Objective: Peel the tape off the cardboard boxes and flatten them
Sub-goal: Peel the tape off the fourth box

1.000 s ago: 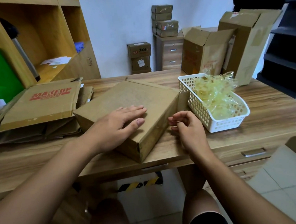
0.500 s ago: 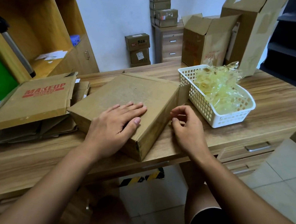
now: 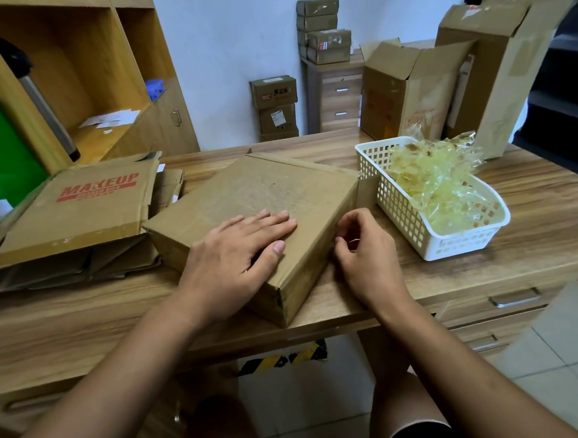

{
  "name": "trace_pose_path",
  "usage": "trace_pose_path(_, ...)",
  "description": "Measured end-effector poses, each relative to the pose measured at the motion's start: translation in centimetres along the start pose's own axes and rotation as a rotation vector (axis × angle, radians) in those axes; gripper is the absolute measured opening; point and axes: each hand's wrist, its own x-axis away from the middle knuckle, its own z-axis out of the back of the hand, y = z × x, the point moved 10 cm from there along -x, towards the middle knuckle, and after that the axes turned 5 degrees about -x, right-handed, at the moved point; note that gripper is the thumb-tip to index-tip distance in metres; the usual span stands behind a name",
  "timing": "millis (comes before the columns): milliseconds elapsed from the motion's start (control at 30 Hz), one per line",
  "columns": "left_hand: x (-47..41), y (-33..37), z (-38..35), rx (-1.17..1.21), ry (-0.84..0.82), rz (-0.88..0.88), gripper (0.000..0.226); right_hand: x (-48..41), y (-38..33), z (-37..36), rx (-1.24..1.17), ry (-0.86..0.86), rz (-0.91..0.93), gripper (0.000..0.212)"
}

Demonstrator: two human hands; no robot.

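- Our left hand (image 3: 238, 253) lies flat, fingers straight, on top of the closed cardboard box (image 3: 261, 190), set askew at the wooden desk's (image 3: 536, 208) front edge.
- Our right hand (image 3: 365, 254) curls against the box's right side; whether it pinches anything we cannot tell.
- A white basket (image 3: 430, 247) of peeled tape (image 3: 439, 181) stands just beside the box.

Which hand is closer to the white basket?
Right. The right hand is at the box's right edge, just left of the basket, not touching it. The left hand lies flat on top of the box, farther left.
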Motion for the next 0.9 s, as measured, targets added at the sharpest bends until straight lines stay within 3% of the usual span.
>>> trace_pose_path(900, -0.07, -0.30, -0.12, -0.022, 0.006, 0.021, 0.053, 0.14, -0.08, 0.12, 0.020, -0.032, -0.014, 0.020)
